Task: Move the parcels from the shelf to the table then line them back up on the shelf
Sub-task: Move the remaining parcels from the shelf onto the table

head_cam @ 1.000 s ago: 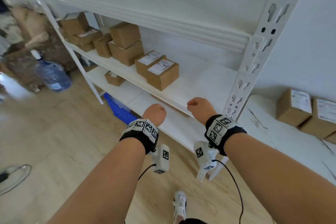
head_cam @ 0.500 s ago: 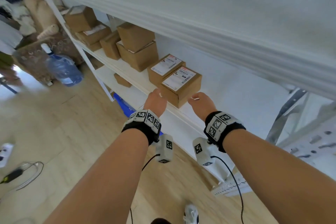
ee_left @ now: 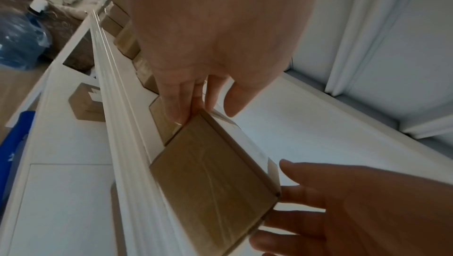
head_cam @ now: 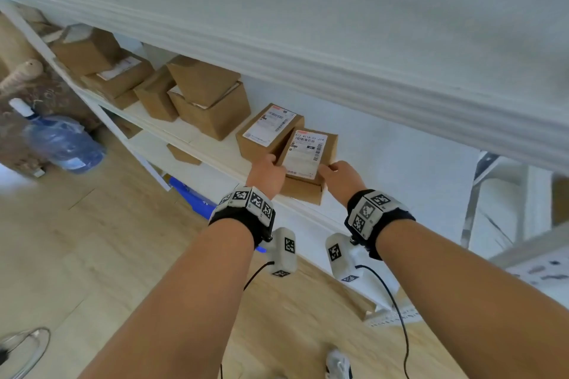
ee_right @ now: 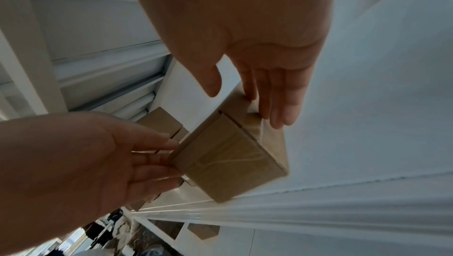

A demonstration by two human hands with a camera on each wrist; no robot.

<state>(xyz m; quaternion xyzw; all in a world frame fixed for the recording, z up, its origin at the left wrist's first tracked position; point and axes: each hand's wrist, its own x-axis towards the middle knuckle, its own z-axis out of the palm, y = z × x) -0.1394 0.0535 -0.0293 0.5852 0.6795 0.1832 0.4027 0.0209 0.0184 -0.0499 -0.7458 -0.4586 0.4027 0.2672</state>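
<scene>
Parcel (head_cam: 303,163), label "S22 M110 01 J14"

Pale wooden floor (head_cam: 77,255) runs under white metal shelving (head_cam: 308,71) set against a white wall (head_cam: 415,169). A big blue water bottle (head_cam: 61,141) stands on the floor, beside brown clutter. Soft daylight throughout.

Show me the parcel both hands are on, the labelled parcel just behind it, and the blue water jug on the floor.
Front parcel (head_cam: 304,154): head view, on its white shipping label.
Labelled parcel behind (head_cam: 268,128): head view, on its top label.
Water jug (head_cam: 63,143): head view, on its blue body.
</scene>
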